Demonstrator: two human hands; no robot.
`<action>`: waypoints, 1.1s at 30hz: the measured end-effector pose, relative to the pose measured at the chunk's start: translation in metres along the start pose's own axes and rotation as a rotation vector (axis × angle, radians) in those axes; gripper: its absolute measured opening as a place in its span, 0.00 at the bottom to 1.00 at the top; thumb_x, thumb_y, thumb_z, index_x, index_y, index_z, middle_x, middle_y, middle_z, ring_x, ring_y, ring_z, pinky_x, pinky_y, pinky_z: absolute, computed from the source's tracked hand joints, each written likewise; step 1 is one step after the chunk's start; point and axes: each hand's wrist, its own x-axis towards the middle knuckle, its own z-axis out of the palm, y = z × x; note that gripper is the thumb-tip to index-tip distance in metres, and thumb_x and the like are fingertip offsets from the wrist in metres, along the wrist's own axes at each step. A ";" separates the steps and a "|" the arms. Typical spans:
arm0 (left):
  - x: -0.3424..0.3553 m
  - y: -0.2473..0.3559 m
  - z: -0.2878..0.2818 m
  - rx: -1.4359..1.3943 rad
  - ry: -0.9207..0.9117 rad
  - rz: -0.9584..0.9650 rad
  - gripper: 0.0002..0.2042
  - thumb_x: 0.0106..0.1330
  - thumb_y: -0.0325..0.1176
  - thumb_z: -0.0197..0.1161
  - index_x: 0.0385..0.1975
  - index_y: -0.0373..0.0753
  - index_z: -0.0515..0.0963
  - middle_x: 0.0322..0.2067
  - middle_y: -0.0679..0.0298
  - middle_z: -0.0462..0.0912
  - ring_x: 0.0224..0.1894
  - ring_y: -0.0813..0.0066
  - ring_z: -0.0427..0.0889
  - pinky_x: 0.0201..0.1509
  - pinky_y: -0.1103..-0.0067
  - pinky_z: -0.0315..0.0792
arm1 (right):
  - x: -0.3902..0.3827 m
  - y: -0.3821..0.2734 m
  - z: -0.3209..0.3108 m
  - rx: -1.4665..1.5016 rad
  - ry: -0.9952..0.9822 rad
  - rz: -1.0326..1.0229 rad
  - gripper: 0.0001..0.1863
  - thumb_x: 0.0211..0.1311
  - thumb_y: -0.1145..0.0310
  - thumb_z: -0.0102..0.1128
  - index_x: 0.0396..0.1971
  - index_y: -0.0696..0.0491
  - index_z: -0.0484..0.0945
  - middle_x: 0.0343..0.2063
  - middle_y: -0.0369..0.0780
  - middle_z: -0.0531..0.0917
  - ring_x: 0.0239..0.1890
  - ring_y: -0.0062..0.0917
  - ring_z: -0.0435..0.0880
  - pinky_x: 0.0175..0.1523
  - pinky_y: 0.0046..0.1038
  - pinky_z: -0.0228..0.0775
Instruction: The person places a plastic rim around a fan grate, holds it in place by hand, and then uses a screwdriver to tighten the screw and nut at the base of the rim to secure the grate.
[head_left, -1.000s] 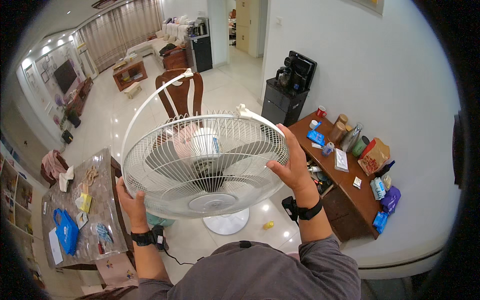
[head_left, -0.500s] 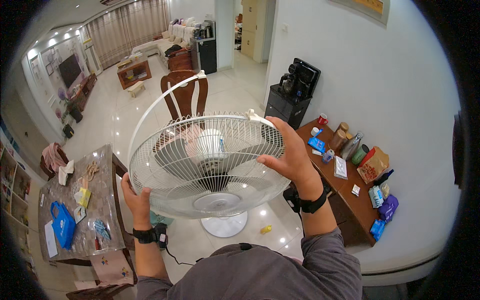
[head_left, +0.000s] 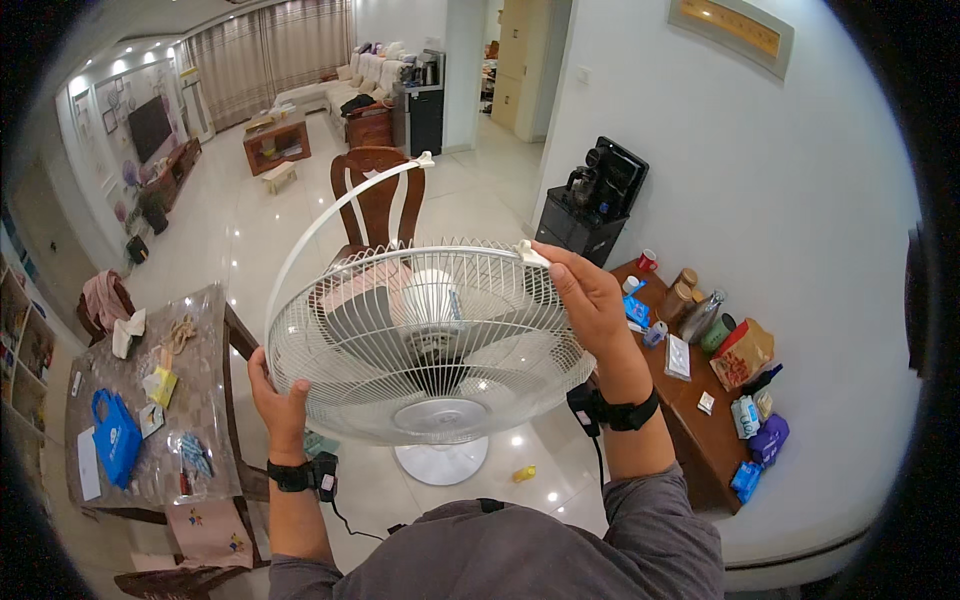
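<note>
In front of me stands a fan with a round wire guard (head_left: 460,418) tilted face up, grey blades (head_left: 365,310) showing through it, and a white round base (head_left: 442,464) on the floor. A white curved rim strip (head_left: 318,224) rises off the guard's left side, its free end with a white clip (head_left: 426,159) up in the air. My left hand (head_left: 280,405) grips the guard's left edge, thumb on the near side. My right hand (head_left: 592,300) is at the upper right edge, thumb and fingers closed on a white clip (head_left: 531,254).
A wooden chair (head_left: 378,200) stands just beyond the fan. On the left is a table (head_left: 215,370) with a blue bag (head_left: 116,438); on the right, a brown desk (head_left: 690,425) with jars and packets. A small yellow object (head_left: 523,474) lies on the floor.
My right thumb has moved up from the guard's side to the clip, and the fingers have closed in around it. The view has shifted slightly; the left hand keeps its hold.
</note>
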 end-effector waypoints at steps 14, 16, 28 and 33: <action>0.005 0.005 0.003 -0.056 -0.050 0.013 0.51 0.49 0.66 0.75 0.62 0.31 0.62 0.54 0.57 0.71 0.58 0.66 0.72 0.63 0.71 0.66 | 0.004 -0.027 -0.001 -0.572 -0.205 -0.236 0.58 0.35 0.44 0.82 0.68 0.52 0.64 0.60 0.49 0.75 0.62 0.45 0.75 0.66 0.39 0.67; 0.003 0.008 0.003 -0.036 -0.045 0.018 0.51 0.49 0.66 0.75 0.62 0.31 0.62 0.54 0.57 0.71 0.58 0.66 0.72 0.63 0.71 0.66 | 0.004 -0.026 0.001 -0.566 -0.201 -0.244 0.58 0.33 0.46 0.83 0.67 0.53 0.65 0.59 0.48 0.76 0.61 0.44 0.76 0.65 0.38 0.68; 0.005 -0.006 -0.001 -0.071 -0.099 0.022 0.51 0.49 0.65 0.75 0.62 0.30 0.63 0.54 0.57 0.69 0.58 0.66 0.72 0.64 0.71 0.67 | 0.001 -0.025 0.007 -0.573 -0.136 -0.207 0.57 0.30 0.50 0.86 0.66 0.53 0.67 0.58 0.46 0.77 0.61 0.40 0.77 0.65 0.36 0.69; 0.005 0.002 -0.004 -0.014 -0.092 0.036 0.51 0.48 0.65 0.75 0.62 0.30 0.63 0.54 0.57 0.70 0.58 0.66 0.72 0.64 0.70 0.67 | 0.000 -0.017 0.006 -0.584 -0.147 -0.168 0.62 0.33 0.36 0.81 0.68 0.56 0.65 0.61 0.44 0.76 0.63 0.34 0.75 0.68 0.35 0.63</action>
